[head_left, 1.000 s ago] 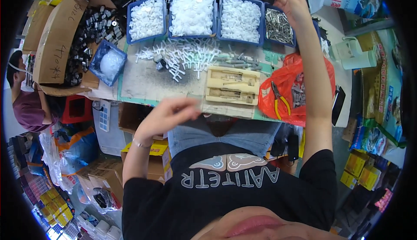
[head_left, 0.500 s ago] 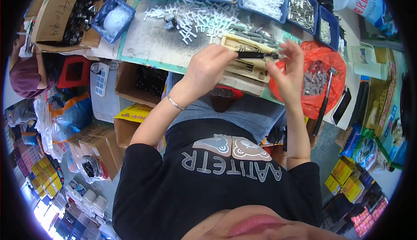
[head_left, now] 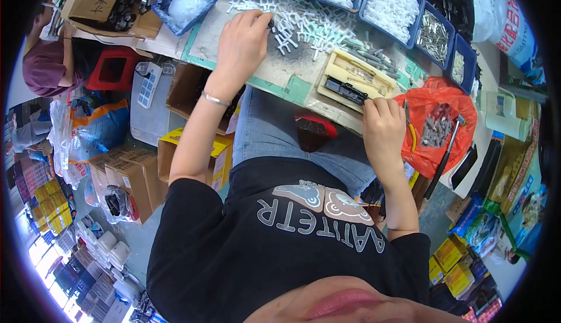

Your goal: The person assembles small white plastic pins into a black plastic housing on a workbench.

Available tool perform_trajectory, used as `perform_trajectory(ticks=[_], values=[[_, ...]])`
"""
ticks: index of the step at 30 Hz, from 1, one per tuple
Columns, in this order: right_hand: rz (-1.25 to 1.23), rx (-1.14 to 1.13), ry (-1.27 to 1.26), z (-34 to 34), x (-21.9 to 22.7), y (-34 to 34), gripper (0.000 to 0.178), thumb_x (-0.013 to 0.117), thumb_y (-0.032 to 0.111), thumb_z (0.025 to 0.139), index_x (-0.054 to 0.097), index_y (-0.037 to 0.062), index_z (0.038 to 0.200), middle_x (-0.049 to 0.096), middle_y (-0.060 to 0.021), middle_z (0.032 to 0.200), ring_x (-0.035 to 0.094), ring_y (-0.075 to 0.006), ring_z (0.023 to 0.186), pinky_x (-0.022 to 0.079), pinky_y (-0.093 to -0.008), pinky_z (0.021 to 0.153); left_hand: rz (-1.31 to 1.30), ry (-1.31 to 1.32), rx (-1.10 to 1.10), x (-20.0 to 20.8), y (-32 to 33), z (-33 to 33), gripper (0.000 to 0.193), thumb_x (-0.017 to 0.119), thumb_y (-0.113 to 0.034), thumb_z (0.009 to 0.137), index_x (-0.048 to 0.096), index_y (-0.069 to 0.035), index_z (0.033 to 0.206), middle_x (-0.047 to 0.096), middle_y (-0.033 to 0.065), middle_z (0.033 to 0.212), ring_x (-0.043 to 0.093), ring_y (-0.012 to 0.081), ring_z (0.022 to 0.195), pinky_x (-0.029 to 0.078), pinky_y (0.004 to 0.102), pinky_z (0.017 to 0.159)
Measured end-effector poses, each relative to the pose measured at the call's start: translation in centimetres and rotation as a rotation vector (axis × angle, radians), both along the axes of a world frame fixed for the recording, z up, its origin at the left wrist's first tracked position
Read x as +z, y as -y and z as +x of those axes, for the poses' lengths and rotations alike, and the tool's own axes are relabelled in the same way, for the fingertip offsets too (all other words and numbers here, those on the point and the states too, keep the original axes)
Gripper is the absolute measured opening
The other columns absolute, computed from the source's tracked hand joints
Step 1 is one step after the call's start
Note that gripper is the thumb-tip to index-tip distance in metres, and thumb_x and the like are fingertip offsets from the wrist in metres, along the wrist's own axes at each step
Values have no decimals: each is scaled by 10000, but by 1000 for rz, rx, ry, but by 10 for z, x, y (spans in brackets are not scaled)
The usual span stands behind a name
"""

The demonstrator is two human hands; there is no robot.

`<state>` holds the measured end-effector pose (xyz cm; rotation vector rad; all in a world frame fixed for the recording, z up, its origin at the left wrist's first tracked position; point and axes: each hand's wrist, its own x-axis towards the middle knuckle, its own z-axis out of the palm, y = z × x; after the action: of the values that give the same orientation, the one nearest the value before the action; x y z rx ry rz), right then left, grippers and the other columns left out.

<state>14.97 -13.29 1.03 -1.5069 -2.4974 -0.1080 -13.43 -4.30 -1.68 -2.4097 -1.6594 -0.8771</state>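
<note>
A cream-coloured fixture block point(head_left: 387, 83) lies on the bench, with a long black slotted bar point(head_left: 346, 90) set along its near side. My right hand point(head_left: 384, 130) is closed at the bar's right end, fingertips pressed against it; the thumb is mostly hidden. Further left, my left hand point(head_left: 241, 45) reaches over the bench, fingers bent together at a small dark block point(head_left: 270, 23), part of which shows beside the fingertips. White branched plastic pieces point(head_left: 318, 25) lie in a loose heap right of this hand, with several grey metal strips point(head_left: 380, 58) behind the fixture.
Blue bins point(head_left: 416, 43) of small white and metal parts line the far edge. On the right, a red plastic bag point(head_left: 416, 94) holds grey pieces, with a hammer point(head_left: 447, 154) across it and a yellow-handled tool point(head_left: 412, 138) alongside. A cardboard box point(head_left: 90, 8) stands far left.
The black bar, earlier held between both hands above the fixture, now lies in it. My left hand has moved left to the dark block; my right hand has dropped to the bar's end.
</note>
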Motion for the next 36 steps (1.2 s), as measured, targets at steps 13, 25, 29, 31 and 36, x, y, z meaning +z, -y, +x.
perform_trajectory(ticks=[13, 25, 29, 31, 36], values=[[-115, -73, 13, -3, 9, 8, 263, 644, 187, 798, 641, -15, 965, 593, -113, 795, 584, -262, 749, 437, -363, 717, -55, -137, -192, -3, -31, -21, 214, 577, 0, 683, 530, -43, 887, 568, 115, 833, 588, 321, 728, 476, 407, 615], [-240, -153, -108, -6, 30, 3, 266, 668, 163, 782, 623, 5, 992, 612, -125, 879, 580, -286, 814, 441, -373, 719, -567, 1269, -79, -21, -7, -16, 206, 636, -8, 826, 580, 15, 1023, 584, 63, 1011, 625, 144, 818, 531, 253, 704], [-149, -91, -424, -23, 25, -15, 302, 666, 99, 766, 598, 18, 1049, 590, -130, 969, 569, -300, 881, 445, -389, 767, -801, 1439, -217, -18, 15, 27, 199, 636, -1, 824, 579, 9, 1014, 591, 60, 998, 620, 132, 821, 529, 255, 720], [-103, -50, -576, -36, 15, -33, 311, 660, 87, 767, 594, 18, 1062, 590, -134, 974, 571, -306, 905, 447, -391, 795, -865, 1421, -251, -17, 23, 45, 210, 638, -7, 827, 570, 9, 1025, 587, 66, 1020, 616, 120, 833, 527, 253, 728], [-218, 190, -801, -45, -12, -57, 326, 647, 53, 764, 584, 19, 1082, 598, -150, 990, 593, -327, 904, 484, -367, 792, -888, 1501, -335, -17, 37, 67, 243, 617, 18, 844, 520, 25, 1067, 547, 71, 1070, 620, 140, 874, 534, 259, 768]])
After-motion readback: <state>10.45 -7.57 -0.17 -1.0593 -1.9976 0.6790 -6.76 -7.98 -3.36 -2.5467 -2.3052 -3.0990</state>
